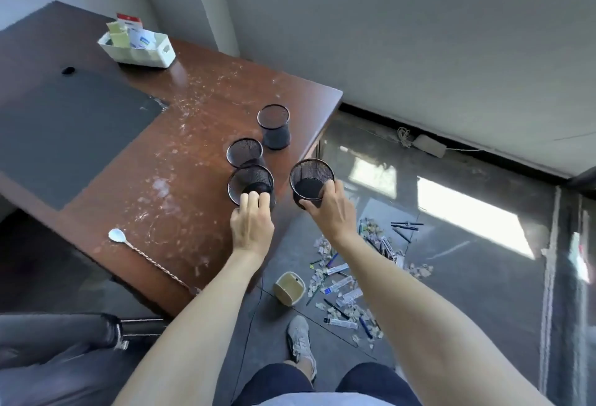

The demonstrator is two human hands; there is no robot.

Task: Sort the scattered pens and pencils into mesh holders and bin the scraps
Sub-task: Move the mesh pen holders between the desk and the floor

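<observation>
Right hand (332,212): closed round the right holder (311,181), thumb at the near rim, fingers under the wall. The holder is off the desk (200,135), past its edge and over the floor (467,276), mouth tipped towards the camera. It looks empty.

Left hand (251,225): fingers curled over the near rim of the left holder (251,183), thumb hidden. That holder sits at the desk edge; can't tell whether it's lifted or still resting. It touches or overlaps a third holder (245,151) behind it. A fourth holder (274,127) stands further back, apart and upright.

Key relation: the pens (338,268) aren't on the desk. They're on the floor, well below both hands and to the right, mixed into the scraps (322,246). There's no common long axis; most lie diagonally and some cross each other. The right hand is nearer, almost above the top of the pile.

The bin (289,288) lies on its side just left of the pile, near the shoe (300,341).

My read: no sorting done yet. The holders need to come down to the pile, right side first. The bin needs righting before scraps go in.
</observation>
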